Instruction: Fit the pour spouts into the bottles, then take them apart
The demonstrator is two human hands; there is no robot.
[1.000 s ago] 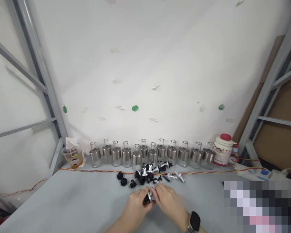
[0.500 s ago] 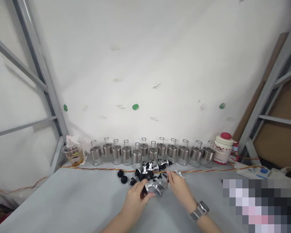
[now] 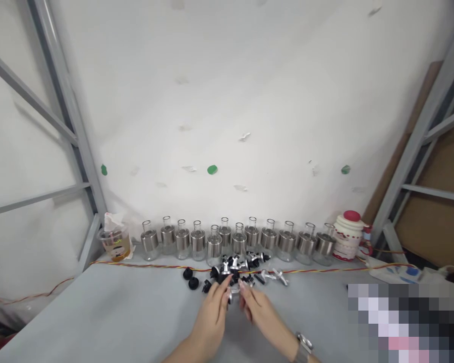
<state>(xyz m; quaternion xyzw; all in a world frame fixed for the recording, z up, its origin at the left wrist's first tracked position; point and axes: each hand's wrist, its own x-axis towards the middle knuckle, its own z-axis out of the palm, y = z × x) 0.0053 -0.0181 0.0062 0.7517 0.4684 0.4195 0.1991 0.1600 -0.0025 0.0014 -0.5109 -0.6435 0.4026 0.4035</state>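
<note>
So both hands are at the bottom middle of the frame, nearly fingertip to fingertip. The left hand [image 3: 214,312] has its thumb and fingers closed on a small silver part [image 3: 230,296], mostly hidden by the fingers. The right hand [image 3: 261,310] is just beside it, fingers curled in and nearly together; can't tell if it's got hold of anything. There's a metal watch band [image 3: 303,348] on that wrist.

Right above the hands, lower centre, is a messy heap of black and silver parts [image 3: 226,269]. A couple of round black caps [image 3: 193,283] sit to its left, loose silver pieces [image 3: 281,277] to its right. A twisted red-and-yellow wire [image 3: 325,270] runs across the grey table [image 3: 136,317].

Behind that, twelve glass bottles with metal bands [image 3: 214,246] stand upright in a rough row. A plastic cup [image 3: 117,248] is at the left end, and a cream jar with a red lid [image 3: 347,237] at the right, with a white power strip [image 3: 391,272] near the right edge.
</note>
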